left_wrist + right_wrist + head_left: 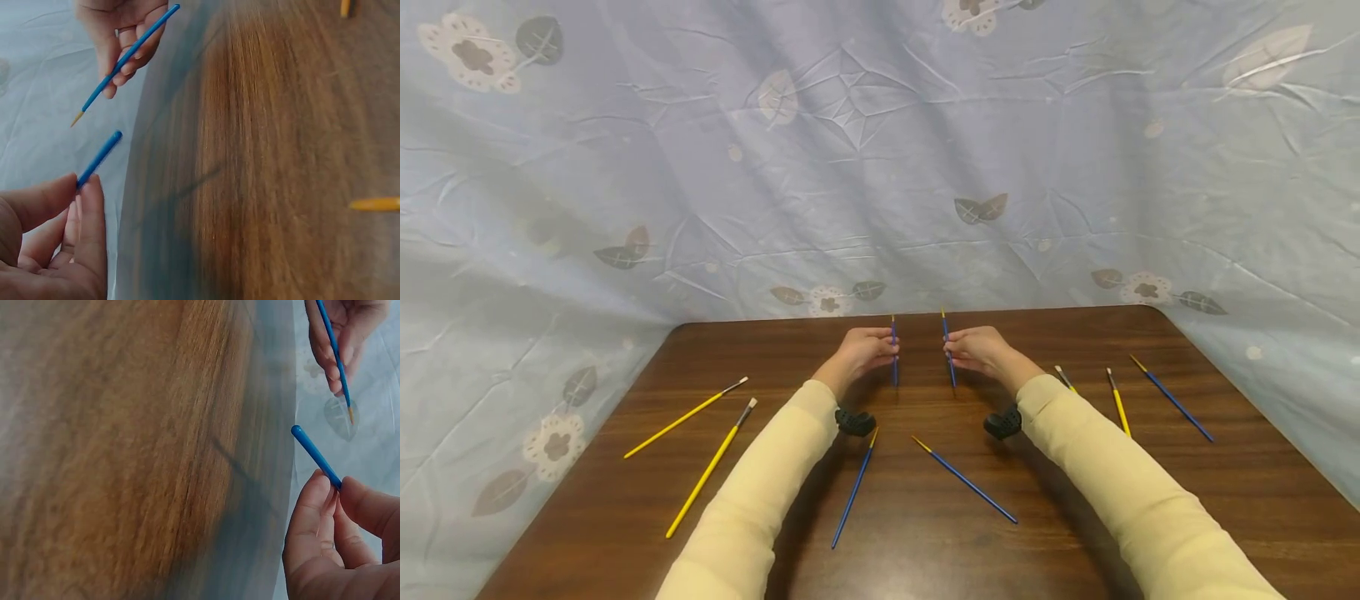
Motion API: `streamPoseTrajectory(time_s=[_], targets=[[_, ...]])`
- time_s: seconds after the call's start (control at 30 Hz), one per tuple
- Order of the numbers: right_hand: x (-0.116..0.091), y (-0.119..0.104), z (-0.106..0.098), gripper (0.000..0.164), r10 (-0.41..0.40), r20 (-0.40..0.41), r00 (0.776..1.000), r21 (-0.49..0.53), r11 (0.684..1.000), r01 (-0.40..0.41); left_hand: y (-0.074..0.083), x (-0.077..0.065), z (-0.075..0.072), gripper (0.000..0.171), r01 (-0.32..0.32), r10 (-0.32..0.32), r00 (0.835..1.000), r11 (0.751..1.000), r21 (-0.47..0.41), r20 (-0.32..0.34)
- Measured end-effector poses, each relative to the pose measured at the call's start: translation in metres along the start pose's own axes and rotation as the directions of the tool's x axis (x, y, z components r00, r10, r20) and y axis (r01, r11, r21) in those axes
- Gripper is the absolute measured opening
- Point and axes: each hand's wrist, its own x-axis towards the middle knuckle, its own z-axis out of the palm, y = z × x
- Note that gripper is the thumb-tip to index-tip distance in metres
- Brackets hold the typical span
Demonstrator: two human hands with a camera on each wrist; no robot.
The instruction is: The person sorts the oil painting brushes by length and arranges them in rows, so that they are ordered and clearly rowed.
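Pinching by the fingertips left brush (100, 159) in left hand (859, 350), right brush (315, 455) in right hand (985, 351), near far edge of table (955, 567). Probably light, stiff; best held mid-handle.

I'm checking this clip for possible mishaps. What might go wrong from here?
The left hand and right hand each pinch a thin blue brush, which may slip or twist. The right sleeve partly hides a yellow brush on the table and might knock it if lowered.
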Motion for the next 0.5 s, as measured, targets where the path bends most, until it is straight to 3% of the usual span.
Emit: streamPoseTrajectory(time_s=[0.5], targets=[[0.02, 0.002, 0.005, 0.039, 0.017, -0.058, 0.998, -0.019, 1.0, -0.018, -0.006, 0.022, 0.011, 0.039, 0.031, -0.015, 0.995, 0.987, 0.16, -0.101]])
